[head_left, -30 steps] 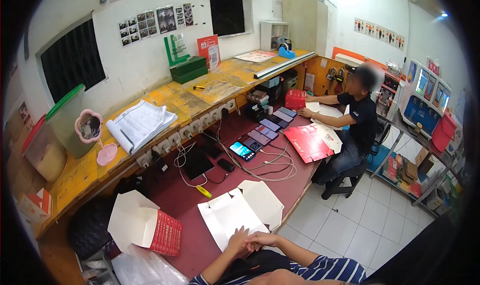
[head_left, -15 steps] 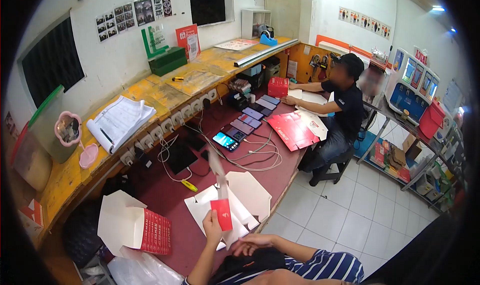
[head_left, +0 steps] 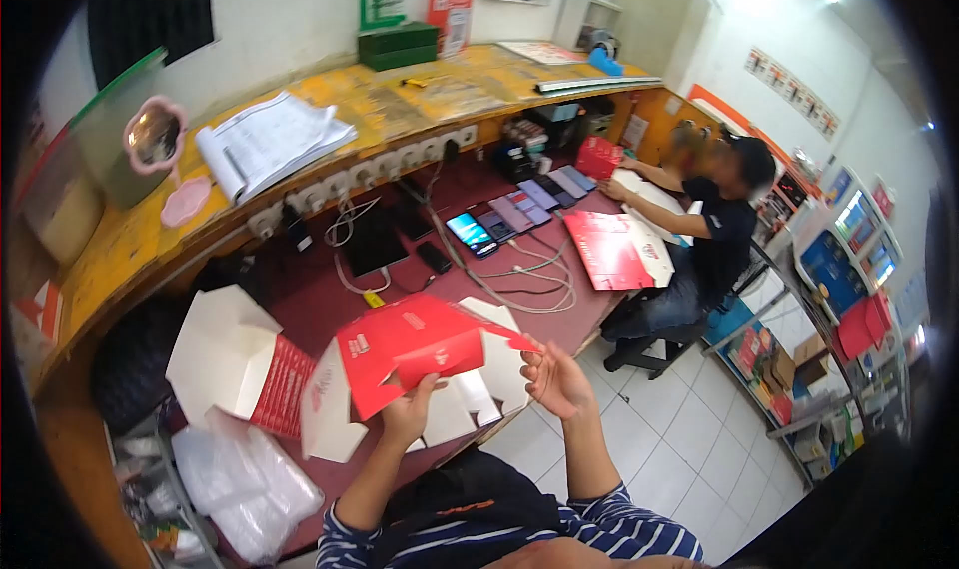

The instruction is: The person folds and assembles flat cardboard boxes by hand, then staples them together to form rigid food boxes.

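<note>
In the head view, the left hand (head_left: 408,416) holds the red carton (head_left: 400,334) at its lower edge, with the fingers closed on it. The right hand (head_left: 561,384) is at the right tip of the carton, its fingers partly bent; I cannot tell if they grip the tip or only touch it. The carton is unfolded and raised over the near part of the red table (head_left: 310,281), and its white part hangs at the left.

Below and partly behind it, white sheets (head_left: 455,411) lie on the table. To the left stands the open box (head_left: 278,379), white inside, with printed red side, and plastic bags (head_left: 240,484) are in front of it. Beyond the carton there are a yellow marker (head_left: 373,299), partly hidden, a tablet (head_left: 375,251) and white cables (head_left: 544,310). Farther lies a row of phones (head_left: 521,209); the nearest has a lit screen. At the far right a co-worker (head_left: 727,209) sits, near another red sheet (head_left: 607,254).
</note>
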Motion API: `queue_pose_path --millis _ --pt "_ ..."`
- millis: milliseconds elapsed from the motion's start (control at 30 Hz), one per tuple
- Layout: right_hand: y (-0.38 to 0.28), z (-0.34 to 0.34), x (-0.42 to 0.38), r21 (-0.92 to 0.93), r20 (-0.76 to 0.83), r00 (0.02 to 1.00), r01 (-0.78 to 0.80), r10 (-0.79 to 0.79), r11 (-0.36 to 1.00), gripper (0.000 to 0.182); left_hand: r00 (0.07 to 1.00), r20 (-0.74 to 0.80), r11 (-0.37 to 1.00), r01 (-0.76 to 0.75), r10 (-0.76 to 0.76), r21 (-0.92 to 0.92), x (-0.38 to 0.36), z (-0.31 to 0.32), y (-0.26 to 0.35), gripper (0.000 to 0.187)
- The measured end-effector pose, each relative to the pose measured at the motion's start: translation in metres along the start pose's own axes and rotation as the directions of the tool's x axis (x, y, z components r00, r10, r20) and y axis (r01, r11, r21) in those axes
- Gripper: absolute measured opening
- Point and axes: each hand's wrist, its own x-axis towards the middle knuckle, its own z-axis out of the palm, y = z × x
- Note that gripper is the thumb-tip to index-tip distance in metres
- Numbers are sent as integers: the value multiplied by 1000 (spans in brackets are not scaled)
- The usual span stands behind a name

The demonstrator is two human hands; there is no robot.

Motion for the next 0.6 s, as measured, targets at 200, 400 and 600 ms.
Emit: queue_pose_path --millis 200,400,600 --pt "24 -10 22 134 127 971 -221 205 966 34 993 57 994 -100 103 -49 5 -13 0 25" --pt "16 6 23 80 136 984 -125 114 989 33 994 110 940 -45 8 337 10 -32 10 21" --pt "71 27 37 -701 27 818 425 -574 572 16 984 37 911 -176 175 374 7 -18 12 29"
